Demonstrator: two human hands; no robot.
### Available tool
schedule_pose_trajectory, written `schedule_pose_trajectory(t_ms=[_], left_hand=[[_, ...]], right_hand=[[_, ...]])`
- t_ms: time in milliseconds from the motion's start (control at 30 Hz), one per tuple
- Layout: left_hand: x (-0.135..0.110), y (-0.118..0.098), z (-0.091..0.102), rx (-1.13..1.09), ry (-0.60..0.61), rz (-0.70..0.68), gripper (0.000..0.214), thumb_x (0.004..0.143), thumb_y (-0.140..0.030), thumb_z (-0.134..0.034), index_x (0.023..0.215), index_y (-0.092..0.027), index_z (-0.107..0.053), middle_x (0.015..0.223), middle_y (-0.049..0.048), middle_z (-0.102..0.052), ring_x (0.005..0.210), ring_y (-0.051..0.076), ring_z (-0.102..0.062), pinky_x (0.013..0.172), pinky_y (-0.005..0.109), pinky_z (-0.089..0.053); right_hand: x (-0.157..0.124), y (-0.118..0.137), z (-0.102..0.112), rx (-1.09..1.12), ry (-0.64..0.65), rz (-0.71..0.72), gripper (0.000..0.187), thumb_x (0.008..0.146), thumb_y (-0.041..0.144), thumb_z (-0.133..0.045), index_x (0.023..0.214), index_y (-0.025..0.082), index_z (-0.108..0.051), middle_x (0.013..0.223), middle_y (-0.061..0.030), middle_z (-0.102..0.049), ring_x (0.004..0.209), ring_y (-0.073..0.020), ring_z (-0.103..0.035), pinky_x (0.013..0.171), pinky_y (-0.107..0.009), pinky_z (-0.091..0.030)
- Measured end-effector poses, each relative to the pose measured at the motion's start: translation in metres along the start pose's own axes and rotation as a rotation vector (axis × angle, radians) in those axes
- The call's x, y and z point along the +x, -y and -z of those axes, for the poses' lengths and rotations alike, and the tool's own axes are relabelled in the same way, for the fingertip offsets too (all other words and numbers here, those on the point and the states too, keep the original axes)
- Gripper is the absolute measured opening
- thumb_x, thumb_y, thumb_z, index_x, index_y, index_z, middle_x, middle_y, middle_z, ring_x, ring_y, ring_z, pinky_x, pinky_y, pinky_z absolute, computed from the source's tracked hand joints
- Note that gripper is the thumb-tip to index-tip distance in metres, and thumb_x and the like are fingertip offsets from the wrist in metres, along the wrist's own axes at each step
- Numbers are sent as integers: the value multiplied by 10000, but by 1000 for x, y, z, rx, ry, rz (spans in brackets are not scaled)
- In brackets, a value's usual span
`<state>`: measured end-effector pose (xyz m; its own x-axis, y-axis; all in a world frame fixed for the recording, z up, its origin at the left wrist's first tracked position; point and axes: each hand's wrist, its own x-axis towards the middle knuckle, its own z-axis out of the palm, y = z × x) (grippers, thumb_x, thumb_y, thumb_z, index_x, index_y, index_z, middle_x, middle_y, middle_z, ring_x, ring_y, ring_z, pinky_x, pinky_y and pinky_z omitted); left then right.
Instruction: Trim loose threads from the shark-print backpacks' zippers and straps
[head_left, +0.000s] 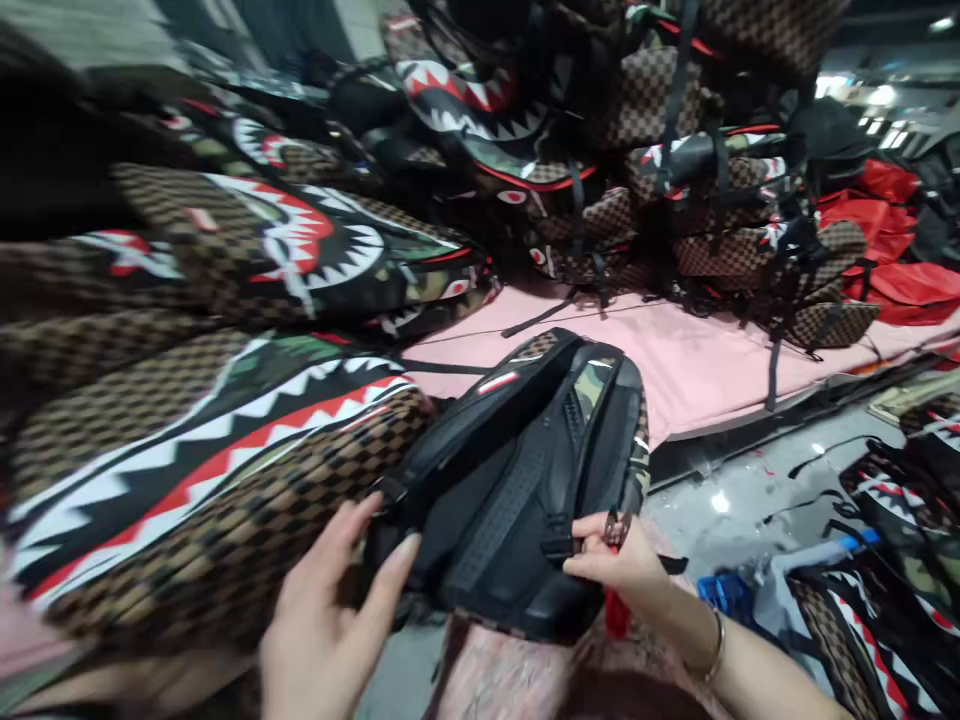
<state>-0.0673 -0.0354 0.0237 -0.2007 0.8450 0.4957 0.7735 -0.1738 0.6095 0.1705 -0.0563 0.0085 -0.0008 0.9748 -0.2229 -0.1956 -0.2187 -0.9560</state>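
A black backpack (517, 480) lies back side up in front of me, its padded panel and straps facing me, with camouflage trim along its right edge. My left hand (330, 620) rests against its lower left corner, fingers stretched out and apart. My right hand (619, 560) pinches a black strap buckle (559, 548) at the bag's lower right, and a small red-handled tool (616, 610) pokes out below the palm. A bracelet circles my right wrist.
Piles of brown checkered backpacks with shark-mouth prints (210, 470) fill the left and the back (675, 150). A pink padded table (697, 360) runs behind. Grey floor (750, 490) shows at right, with more bags (900, 560) and red fabric (892, 240).
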Motion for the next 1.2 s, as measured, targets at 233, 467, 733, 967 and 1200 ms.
schedule_pose_trajectory(t_ms=[233,467,733,967,1200], left_hand=[[-22,-44,-10,-481,314,4,352,796,-238,-550,1145,-282,-554,1161,50,-552,922,183,-612,833,330,-504],[-10,-46,-36,-672,478,37,202,693,-274,-668,892,-253,-699,1016,64,-564,894,192,-582,780,314,-513],[-1,-52,-37,-572,475,-94,90,729,-242,-616,723,-216,-701,885,60,-593,844,182,-571,782,316,-478],[-12,-62,-41,-623,293,77,161,787,-237,-529,653,-177,-594,810,43,-562,796,169,-544,745,293,-443],[-27,-67,-39,-1007,348,456,299,824,-412,-479,707,-157,-582,1013,85,-581,798,162,-562,675,266,-489]], right_hand=[[-4,-25,-29,-22,-46,-30,370,515,367,-753,794,141,-660,486,93,-308,462,-54,-273,452,-209,-237],[-3,-15,-18,-120,47,24,338,544,364,-741,787,143,-658,478,91,-328,464,-55,-262,445,-202,-228],[-4,-6,-23,-128,56,30,244,536,314,-740,690,158,-634,508,65,-413,487,-70,-339,453,-198,-304],[-14,20,-12,-140,68,-60,328,546,209,-707,865,181,-632,594,60,-501,542,-87,-447,515,-199,-370],[-7,19,-6,-209,86,15,212,622,247,-672,812,158,-643,748,-1,-609,701,-129,-537,670,-240,-426]])
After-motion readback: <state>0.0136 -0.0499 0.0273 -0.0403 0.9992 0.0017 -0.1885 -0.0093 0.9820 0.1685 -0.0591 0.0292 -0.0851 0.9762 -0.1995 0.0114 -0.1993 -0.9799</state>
